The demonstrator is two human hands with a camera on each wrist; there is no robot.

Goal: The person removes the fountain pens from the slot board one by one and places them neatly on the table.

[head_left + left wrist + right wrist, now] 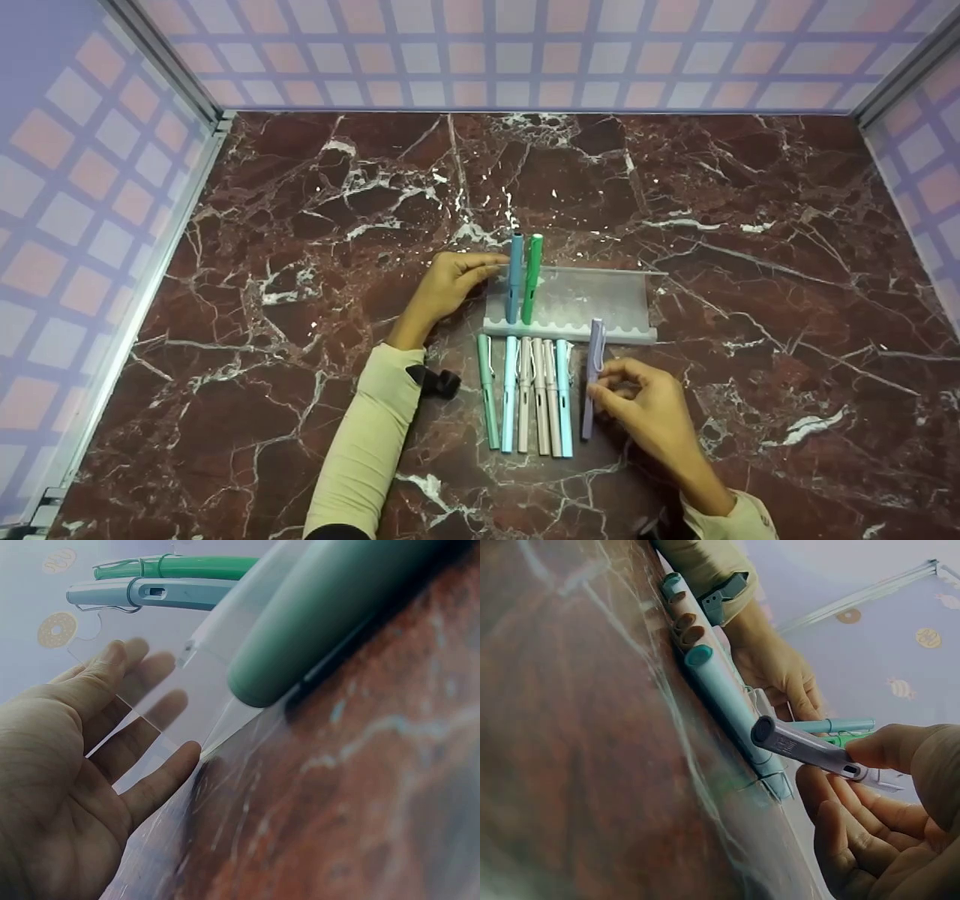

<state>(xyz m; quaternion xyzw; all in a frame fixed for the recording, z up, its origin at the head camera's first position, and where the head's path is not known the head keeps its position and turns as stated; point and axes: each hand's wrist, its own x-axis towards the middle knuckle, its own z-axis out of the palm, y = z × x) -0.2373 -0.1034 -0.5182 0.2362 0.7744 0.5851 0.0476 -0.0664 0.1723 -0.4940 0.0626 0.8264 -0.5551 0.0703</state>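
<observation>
My left hand (450,285) holds the left edge of a clear pen stand (592,296); in the left wrist view its thumb is in front of the see-through panel (161,701) and its fingers show behind it. A blue pen (514,277) and a green pen (532,277) lean upright in the stand's left slots. My right hand (649,401) pinches a purple pen (593,375) between thumb and fingers, tilted just in front of the stand's right part. In the right wrist view the purple pen (806,750) has one end towards the camera.
In front of the stand several pens lie side by side: a dark green pen (488,394), a light blue pen (509,394), beige-brown pens (541,397) and another light blue pen (564,397). The marbled table (300,420) is bordered by checked walls (465,56).
</observation>
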